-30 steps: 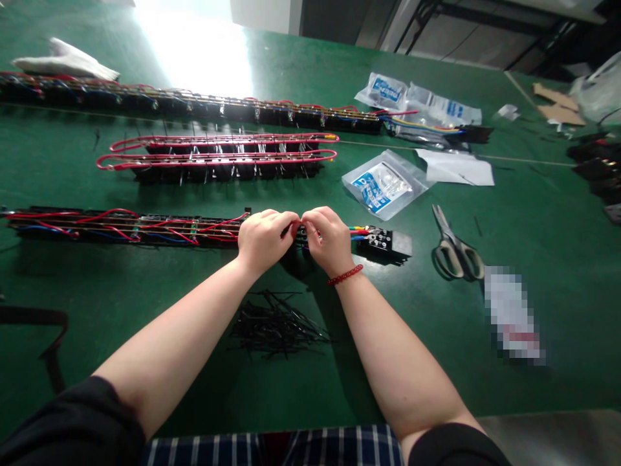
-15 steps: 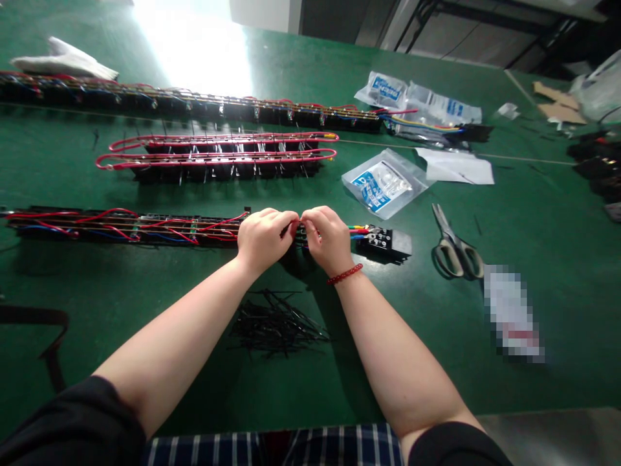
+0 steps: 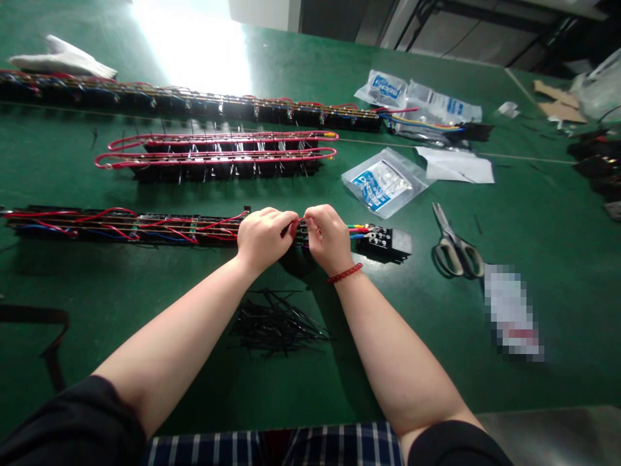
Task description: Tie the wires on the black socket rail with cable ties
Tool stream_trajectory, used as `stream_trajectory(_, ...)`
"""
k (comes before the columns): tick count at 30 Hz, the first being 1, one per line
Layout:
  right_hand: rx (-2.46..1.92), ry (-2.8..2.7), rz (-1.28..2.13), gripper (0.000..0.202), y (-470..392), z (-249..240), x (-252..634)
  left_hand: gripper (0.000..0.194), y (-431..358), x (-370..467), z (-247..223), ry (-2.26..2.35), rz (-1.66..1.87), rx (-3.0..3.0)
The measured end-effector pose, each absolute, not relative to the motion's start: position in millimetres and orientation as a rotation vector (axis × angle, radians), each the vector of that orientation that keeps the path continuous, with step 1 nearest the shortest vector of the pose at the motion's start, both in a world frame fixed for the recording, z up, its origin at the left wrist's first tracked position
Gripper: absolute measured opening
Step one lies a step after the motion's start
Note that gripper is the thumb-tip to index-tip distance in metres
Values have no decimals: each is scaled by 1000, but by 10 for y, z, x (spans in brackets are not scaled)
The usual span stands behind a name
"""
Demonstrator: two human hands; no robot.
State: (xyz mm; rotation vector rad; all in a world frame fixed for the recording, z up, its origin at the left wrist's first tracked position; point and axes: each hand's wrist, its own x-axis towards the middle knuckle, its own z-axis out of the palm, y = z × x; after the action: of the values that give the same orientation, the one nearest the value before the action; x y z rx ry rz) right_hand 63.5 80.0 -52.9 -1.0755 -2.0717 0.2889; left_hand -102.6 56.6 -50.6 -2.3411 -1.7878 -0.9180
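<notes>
From the head camera I get both hands at the front strip [image 3: 107, 226], which lies across the green table [image 3: 121, 285]; its left end runs almost to the picture's edge, and its right end goes under the left hand [image 3: 264, 234]. The right hand [image 3: 330, 238] sits just beside it, over the wires [image 3: 359, 231] that lead to the black block [image 3: 388, 241]; on that wrist is a red bracelet [image 3: 345, 274]. Both hands have curled fingers, thumbs bent in toward each other; a sliver of red shows between them, but the knuckles cover the contact, so I cannot tell whether either grip is closed on a wire, on a tie or on nothing.

Between the forearms lies a heap of black ties [image 3: 279, 323], too tangled for me to count; the scissors [image 3: 453, 249] rest to the right, spread a little, with a pixelated patch [image 3: 514, 310] near the handles that I cannot read through. Beyond the hands are a clear bag [image 3: 381, 182], its blue print blurred, and a paper [image 3: 456, 166]; the red loops [image 3: 218, 155] lie left of these on dark parts I can't make out. The rear strip [image 3: 194, 100] is cut off at the left edge, with a white glove [image 3: 65, 59] behind it; a dark pile [image 3: 596, 171] is cropped at the right edge, and its pieces blur together.
</notes>
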Motion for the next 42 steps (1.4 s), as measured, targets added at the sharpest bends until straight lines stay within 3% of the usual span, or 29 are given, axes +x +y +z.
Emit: stream_trajectory(42,-1045,-2047,201,15,810,-569,631,19,568,-1022,-482,-1863,-899,-2372)
